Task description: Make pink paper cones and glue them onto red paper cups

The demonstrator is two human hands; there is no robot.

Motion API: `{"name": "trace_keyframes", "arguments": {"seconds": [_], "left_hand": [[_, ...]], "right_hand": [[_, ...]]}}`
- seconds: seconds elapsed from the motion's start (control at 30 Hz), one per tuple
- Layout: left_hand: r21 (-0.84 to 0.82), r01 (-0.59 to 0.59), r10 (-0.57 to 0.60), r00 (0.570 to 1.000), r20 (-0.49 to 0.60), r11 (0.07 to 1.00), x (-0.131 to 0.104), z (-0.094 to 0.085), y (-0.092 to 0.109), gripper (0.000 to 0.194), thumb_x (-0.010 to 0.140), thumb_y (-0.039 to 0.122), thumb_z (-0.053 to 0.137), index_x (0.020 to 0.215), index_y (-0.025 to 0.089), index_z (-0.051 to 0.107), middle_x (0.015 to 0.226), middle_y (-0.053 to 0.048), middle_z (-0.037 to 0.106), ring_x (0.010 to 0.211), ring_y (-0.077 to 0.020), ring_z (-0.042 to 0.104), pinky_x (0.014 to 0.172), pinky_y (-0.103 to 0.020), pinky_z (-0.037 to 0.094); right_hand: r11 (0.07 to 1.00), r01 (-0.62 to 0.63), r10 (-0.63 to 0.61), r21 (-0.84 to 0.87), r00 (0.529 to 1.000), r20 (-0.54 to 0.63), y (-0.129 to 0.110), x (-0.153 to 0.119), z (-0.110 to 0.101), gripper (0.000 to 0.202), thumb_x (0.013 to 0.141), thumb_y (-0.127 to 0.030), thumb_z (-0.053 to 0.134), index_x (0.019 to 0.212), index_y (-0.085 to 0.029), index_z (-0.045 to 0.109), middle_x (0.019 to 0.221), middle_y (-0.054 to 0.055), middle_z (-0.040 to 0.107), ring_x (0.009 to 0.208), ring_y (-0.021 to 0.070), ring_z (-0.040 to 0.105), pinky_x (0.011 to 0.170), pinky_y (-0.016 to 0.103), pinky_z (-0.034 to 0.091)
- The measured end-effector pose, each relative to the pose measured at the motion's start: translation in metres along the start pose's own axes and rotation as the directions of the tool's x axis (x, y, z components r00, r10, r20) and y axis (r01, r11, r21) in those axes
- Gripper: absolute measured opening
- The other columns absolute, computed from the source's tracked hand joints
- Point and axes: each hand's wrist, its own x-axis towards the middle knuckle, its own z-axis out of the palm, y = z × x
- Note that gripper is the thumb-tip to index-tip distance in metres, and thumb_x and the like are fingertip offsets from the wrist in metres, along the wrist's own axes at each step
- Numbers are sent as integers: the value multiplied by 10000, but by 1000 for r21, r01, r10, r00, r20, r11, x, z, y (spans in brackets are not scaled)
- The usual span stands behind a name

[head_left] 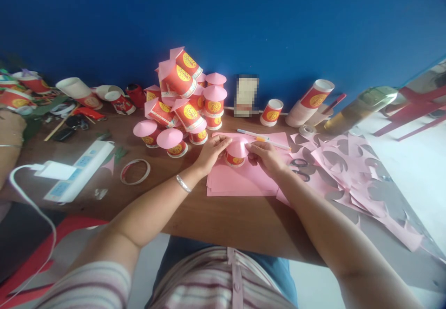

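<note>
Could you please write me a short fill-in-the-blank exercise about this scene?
The left hand and right hand hold a ____ paper cone.
The cup beneath it is mainly ____.
The silvery bracelet circles the person's ____ wrist.
The wall behind the table is ____.

Missing words: pink; red; left; blue.

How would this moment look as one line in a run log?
Left hand: at pink cone edge | Right hand: opposite edge | Pink cone: atop red cup | Below: pink paper | Scissors: beside right hand
</note>
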Motion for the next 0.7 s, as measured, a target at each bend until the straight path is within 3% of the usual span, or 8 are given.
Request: {"name": "trace_keyframes", "arguments": {"seconds": [0.37,0.7], "left_hand": [[-86,29,-28,999,15,996,2,-2,-2,409,746,494,825,810,168,586,692,42,543,559,-69,474,554,-221,365],[-159,74,-65,996,56,984,1,-1,1,409,761,484,817,744,161,567,642,44,514,544,-63,449,538,-217,345]], "right_hand": [[1000,9,-9,-11,1000,-17,-1,-1,1,506,655,-562,888,548,-189,564,491,-38,502,448,93,485,454,247,298],[999,-3,4,44,1000,-19,-1,-1,4,525,619,-586,901,550,-189,563,508,-35,505,455,91,465,443,252,308]]}}
